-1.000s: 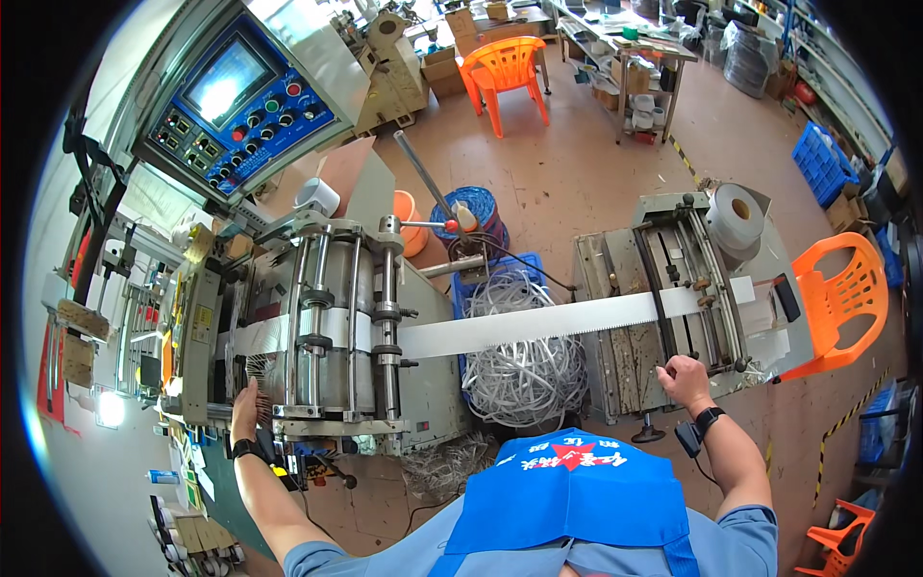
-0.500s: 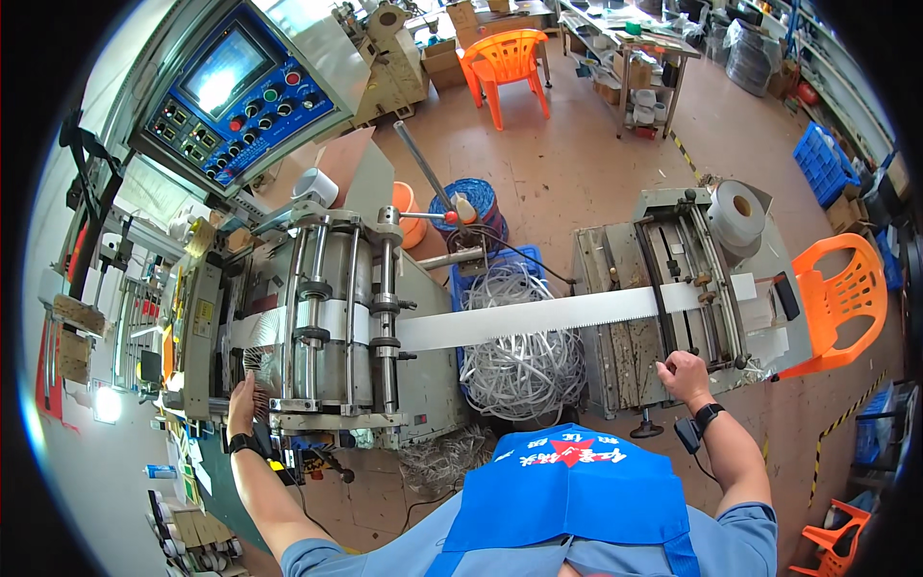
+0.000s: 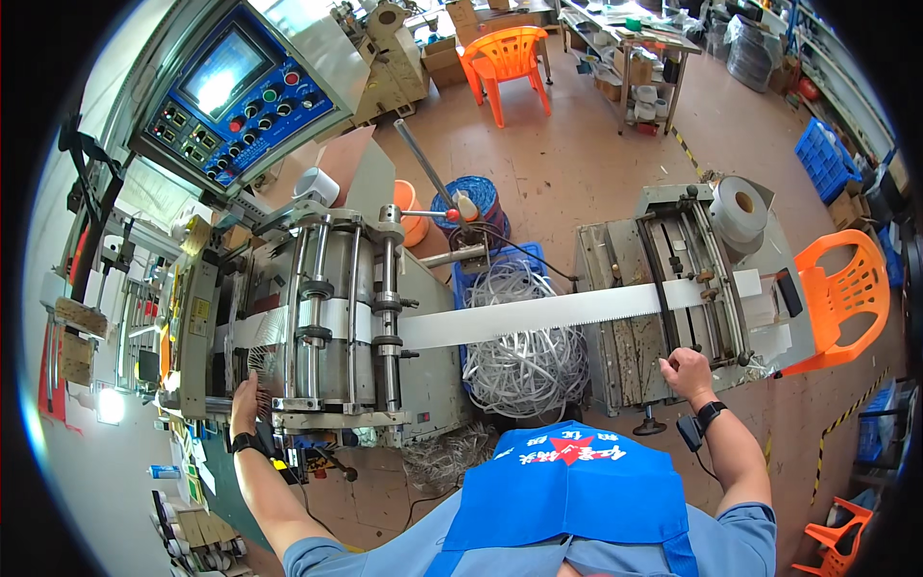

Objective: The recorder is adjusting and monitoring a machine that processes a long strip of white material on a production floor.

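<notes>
A white strip (image 3: 524, 313) with a saw-toothed edge runs from the roller machine (image 3: 332, 385) on the left to the feed unit (image 3: 625, 356) on the right. My left hand (image 3: 246, 404) is at the machine's near left corner, fingers stretched upward beside fine, bristle-like strip pieces (image 3: 264, 370); whether the fingertips touch them, I cannot tell. Loosely curled, my right hand (image 3: 687, 373) is by the near edge of the feed unit, below the strip, with nothing visible in it. Several metal rods and dark rollers (image 3: 314, 334) cross the strip inside the machine.
Between the two units, a blue crate (image 3: 527, 258) overflows with tangled white trimmings (image 3: 527, 370). A control panel (image 3: 236, 91) stands at the far left. A white roll (image 3: 740, 210) sits on the feed unit, with an orange chair (image 3: 846, 288) to its right. A handwheel (image 3: 649, 423) projects from the unit.
My left hand stays almost in the same place. My right hand remains curled by the feed unit. The whole view has shifted very slightly.
</notes>
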A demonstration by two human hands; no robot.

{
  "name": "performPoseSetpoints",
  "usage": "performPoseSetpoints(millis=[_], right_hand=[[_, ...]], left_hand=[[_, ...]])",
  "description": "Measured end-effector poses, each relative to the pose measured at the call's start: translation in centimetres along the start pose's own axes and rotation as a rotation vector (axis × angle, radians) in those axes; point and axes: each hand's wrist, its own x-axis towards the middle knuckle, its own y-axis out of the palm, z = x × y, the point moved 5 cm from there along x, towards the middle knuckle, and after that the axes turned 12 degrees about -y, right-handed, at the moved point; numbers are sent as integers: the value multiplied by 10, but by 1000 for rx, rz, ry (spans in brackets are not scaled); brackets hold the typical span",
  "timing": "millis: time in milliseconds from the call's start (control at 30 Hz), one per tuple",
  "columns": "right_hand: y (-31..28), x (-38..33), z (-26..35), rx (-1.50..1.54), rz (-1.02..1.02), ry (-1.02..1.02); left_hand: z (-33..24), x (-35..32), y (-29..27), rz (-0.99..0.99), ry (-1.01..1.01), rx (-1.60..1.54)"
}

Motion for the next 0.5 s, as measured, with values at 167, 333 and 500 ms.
performPoseSetpoints(millis=[167, 333, 500], right_hand=[[-1, 0, 1, 9, 7, 13], [1, 1, -1, -34, 41, 58], [3, -1, -2, -12, 6, 26]], left_hand=[[12, 11, -1, 38, -54, 38], [24, 28, -1, 35, 14, -9], [26, 31, 0, 203, -113, -190]])
